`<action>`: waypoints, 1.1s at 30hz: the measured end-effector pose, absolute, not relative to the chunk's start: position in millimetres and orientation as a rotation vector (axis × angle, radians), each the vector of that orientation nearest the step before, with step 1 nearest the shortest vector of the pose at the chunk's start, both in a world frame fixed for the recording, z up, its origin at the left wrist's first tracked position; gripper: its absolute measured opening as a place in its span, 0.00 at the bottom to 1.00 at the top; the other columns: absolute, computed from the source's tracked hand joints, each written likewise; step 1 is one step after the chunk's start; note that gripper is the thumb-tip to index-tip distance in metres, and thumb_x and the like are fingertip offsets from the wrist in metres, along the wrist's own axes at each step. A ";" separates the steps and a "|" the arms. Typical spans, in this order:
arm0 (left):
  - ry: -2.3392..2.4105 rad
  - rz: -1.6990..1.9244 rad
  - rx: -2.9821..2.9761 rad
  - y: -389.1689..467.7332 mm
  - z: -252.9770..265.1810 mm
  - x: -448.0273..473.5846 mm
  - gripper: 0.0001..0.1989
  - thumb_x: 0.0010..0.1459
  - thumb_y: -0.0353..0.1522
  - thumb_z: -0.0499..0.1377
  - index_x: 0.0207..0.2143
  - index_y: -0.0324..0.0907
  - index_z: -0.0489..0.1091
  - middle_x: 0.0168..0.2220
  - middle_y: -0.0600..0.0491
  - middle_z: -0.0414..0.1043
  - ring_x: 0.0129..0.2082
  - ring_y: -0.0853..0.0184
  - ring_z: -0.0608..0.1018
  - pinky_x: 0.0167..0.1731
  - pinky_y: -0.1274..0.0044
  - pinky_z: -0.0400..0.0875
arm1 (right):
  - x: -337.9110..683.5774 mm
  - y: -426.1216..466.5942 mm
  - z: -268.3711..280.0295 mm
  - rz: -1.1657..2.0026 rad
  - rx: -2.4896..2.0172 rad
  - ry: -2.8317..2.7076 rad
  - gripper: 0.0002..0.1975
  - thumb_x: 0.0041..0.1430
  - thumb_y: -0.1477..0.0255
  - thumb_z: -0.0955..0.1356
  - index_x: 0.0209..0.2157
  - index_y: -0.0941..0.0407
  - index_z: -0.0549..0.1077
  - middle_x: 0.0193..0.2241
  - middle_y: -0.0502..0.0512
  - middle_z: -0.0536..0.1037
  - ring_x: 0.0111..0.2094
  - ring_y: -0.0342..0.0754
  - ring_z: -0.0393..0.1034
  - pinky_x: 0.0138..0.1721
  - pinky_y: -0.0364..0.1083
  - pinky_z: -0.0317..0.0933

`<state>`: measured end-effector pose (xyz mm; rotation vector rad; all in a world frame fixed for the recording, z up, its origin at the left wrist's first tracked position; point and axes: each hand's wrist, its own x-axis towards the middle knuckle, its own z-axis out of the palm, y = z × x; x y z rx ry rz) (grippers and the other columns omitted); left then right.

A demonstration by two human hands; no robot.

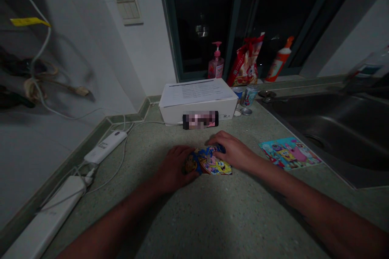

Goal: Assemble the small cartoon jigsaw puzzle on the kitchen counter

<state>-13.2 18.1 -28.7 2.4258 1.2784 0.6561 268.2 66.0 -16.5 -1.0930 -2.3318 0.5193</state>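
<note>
A small, colourful cartoon jigsaw puzzle (209, 162), part-joined by its look, lies flat on the counter, with blue, yellow and pink figures on it. My left hand (174, 170) grips its left end, thumb along the near edge and fingers at the far edge. Curled over its upper right part, my right hand (232, 151) has its thumb on the surface and its fingers at the far edge. Both hands cover parts of the puzzle. To the right lies a light-blue cartoon picture sheet (290, 153), apart from the hands.
A phone (200, 120) leans against a white box (170, 111) behind the hands. Cans (250, 96) stand beside the box. A sink (334, 109) borders the right. Power strips (54, 210) and cables run along the left. A pump bottle (215, 64) stands by the window.
</note>
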 end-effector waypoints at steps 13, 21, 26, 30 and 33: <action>1.320 0.687 2.387 19.9 -30.4 -10.7 0.34 0.52 0.40 0.73 0.60 0.46 0.70 0.56 0.45 0.73 0.57 0.48 0.74 0.57 0.54 0.72 | 252.9 56.6 -20.1 0.534 -0.995 -2.355 0.20 0.62 0.77 0.72 0.55 0.54 0.75 0.58 0.63 0.75 0.60 0.57 0.71 0.62 0.59 0.66; 1.166 0.876 2.421 18.3 -35.0 -8.9 0.32 0.52 0.33 0.71 0.60 0.48 0.70 0.56 0.45 0.70 0.56 0.51 0.73 0.56 0.56 0.74 | 246.8 45.1 -10.9 0.539 -1.139 -2.519 0.26 0.58 0.69 0.77 0.58 0.55 0.75 0.54 0.64 0.79 0.57 0.63 0.73 0.58 0.61 0.67; 1.053 0.938 2.445 16.9 -33.0 -5.8 0.27 0.55 0.32 0.69 0.58 0.49 0.72 0.54 0.46 0.72 0.53 0.53 0.75 0.52 0.58 0.76 | 241.9 47.7 -8.8 0.583 -1.126 -2.491 0.23 0.59 0.71 0.76 0.56 0.54 0.76 0.52 0.62 0.80 0.56 0.60 0.73 0.57 0.57 0.67; 1.020 0.968 2.444 16.7 -33.8 -6.2 0.25 0.57 0.31 0.67 0.58 0.48 0.72 0.55 0.45 0.72 0.55 0.53 0.75 0.53 0.58 0.76 | 243.5 49.4 -2.0 0.562 -1.111 -2.520 0.25 0.56 0.72 0.77 0.56 0.54 0.76 0.52 0.63 0.79 0.56 0.60 0.73 0.57 0.58 0.67; 1.100 0.898 2.435 16.3 -33.1 -6.5 0.29 0.57 0.34 0.68 0.61 0.47 0.69 0.59 0.43 0.72 0.58 0.50 0.75 0.57 0.54 0.74 | 247.7 48.2 2.8 0.537 -1.173 -2.546 0.28 0.52 0.67 0.80 0.55 0.55 0.76 0.52 0.65 0.80 0.54 0.63 0.74 0.55 0.59 0.69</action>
